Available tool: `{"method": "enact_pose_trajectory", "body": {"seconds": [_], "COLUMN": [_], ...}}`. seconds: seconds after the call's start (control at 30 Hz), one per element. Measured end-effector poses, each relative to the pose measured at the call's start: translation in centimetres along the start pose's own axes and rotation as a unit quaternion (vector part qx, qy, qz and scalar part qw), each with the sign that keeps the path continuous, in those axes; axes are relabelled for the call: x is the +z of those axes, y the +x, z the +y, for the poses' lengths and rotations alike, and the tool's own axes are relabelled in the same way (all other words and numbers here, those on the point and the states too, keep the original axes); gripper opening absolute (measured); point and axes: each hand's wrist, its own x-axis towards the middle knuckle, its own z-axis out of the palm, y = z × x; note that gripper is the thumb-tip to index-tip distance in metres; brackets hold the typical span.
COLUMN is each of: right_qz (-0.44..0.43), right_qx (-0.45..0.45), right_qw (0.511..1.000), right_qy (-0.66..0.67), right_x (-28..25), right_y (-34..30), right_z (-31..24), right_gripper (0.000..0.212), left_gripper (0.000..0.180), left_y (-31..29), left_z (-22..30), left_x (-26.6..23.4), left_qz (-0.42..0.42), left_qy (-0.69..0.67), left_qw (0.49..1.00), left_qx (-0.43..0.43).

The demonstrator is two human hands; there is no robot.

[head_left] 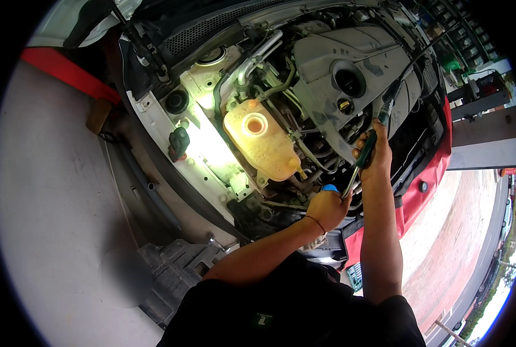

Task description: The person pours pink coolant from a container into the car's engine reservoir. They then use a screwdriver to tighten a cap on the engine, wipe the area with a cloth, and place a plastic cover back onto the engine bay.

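Observation:
I lean over an open car engine bay. My right hand (pixel 374 151) grips the green handle of a long ratchet wrench (pixel 366 151) beside the grey engine cover (pixel 339 69). My left hand (pixel 326 208) closes around the wrench's lower end, down in the gap below the yellowish coolant tank (pixel 261 141). A small blue part (pixel 329 188) shows just above my left fist. What the wrench's tip sits on is hidden by my hand.
The grey engine cover has a round oil filler opening (pixel 349 81). Hoses and pipes (pixel 258 58) run left of it. The red bumper (pixel 425 185) lies to the right. A black plastic panel (pixel 174 266) rests on the pale floor (pixel 56 202).

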Motion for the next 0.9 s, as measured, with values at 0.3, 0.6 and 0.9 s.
{"method": "enact_pose_trajectory", "body": {"seconds": [0.3, 0.6, 0.9], "right_qz": [-0.003, -0.005, -0.002], "right_qx": [0.005, 0.003, 0.005], "right_qw": [1.0, 1.0, 1.0], "right_qy": [0.008, 0.007, 0.004], "right_x": [-0.22, -0.19, -0.15], "right_y": [0.14, 0.16, 0.28], "right_z": [-0.02, 0.05, 0.05], "right_gripper": [0.037, 0.038, 0.039], "left_gripper": [0.047, 0.048, 0.048], "left_y": [-0.04, -0.05, 0.07], "left_z": [-0.13, -0.01, 0.04], "left_x": [0.27, 0.13, 0.05], "left_qz": [0.018, 0.021, 0.009], "left_qy": [0.006, 0.007, 0.006], "left_qw": [1.0, 1.0, 1.0], "left_qx": [0.007, 0.01, 0.004]}}
